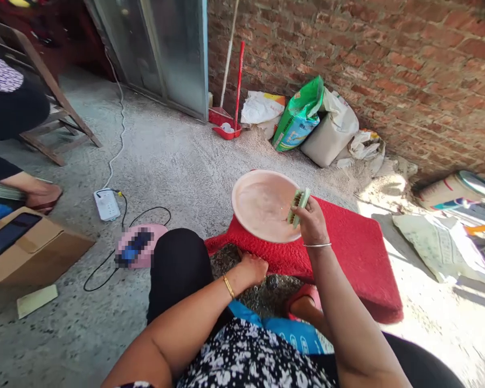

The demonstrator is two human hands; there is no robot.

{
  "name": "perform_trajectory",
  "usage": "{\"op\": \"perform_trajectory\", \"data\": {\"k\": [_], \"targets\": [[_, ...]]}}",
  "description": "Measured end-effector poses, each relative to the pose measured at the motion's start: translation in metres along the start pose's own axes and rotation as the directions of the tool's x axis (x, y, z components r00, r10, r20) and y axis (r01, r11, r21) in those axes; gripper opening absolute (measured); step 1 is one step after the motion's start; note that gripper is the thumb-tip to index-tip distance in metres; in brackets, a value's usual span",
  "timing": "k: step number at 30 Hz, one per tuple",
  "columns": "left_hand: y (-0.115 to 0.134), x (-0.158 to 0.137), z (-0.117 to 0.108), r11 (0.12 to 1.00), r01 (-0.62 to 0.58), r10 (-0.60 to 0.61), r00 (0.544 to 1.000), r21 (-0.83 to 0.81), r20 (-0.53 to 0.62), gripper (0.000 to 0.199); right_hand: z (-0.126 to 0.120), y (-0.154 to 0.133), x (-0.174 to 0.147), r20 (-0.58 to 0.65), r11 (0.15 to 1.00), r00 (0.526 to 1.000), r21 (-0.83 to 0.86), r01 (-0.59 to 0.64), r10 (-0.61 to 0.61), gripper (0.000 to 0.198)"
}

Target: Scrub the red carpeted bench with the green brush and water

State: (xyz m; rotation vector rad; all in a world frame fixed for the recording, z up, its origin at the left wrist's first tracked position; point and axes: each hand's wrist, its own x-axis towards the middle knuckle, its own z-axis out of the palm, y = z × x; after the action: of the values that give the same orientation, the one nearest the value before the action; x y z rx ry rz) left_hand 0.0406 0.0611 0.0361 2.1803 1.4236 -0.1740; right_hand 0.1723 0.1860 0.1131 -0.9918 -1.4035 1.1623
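The right hand (312, 221) grasps a green brush (298, 206) at the pink basin's (258, 202) three-o'clock rim. At seven o'clock from the basin, the left hand (251, 268) is clenched on a dark mass (267, 293). The red mat (355, 253) extends toward four o'clock; bare floor (173, 161) lies at eleven.

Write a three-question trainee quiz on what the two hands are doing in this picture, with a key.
1. True or false: the right hand holds a brush over the pink basin.
2. What does the left hand rest on? A) cardboard box B) dark speckled heap C) power strip
3. Fill in: the basin sits on a ___ mat.

Key: 1 true. 2 B, the dark speckled heap in front of the knees. 3 red.
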Motion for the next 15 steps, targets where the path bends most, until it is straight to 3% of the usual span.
{"op": "perform_trajectory", "data": {"k": [3,5,8,10,15], "targets": [[0.000,-0.002,-0.006,1.000,-0.010,0.009,1.000,0.022,0.016,0.028,-0.030,-0.017,-0.052,0.021,0.973,0.995,0.209,-0.097,0.095,0.050],[0.000,-0.003,-0.012,0.999,-0.038,0.036,0.998,0.026,0.052,0.029,-0.050,-0.013,-0.093,0.041,0.932,0.973,0.281,-0.229,0.227,0.053],[0.003,-0.003,-0.018,0.994,-0.102,0.106,0.985,-0.033,0.134,0.029,-0.071,0.020,-0.153,0.008,0.806,0.883,0.404,-0.432,0.469,0.053],[0.007,0.000,-0.016,0.983,-0.127,0.145,0.980,-0.132,0.133,0.028,-0.079,0.048,-0.182,-0.020,0.711,0.810,0.492,-0.503,0.586,0.052],[0.029,0.013,0.009,0.881,-0.181,0.210,0.977,-0.436,0.020,0.028,-0.080,0.086,-0.210,0.001,0.565,0.700,0.589,-0.578,0.714,0.042]]}}
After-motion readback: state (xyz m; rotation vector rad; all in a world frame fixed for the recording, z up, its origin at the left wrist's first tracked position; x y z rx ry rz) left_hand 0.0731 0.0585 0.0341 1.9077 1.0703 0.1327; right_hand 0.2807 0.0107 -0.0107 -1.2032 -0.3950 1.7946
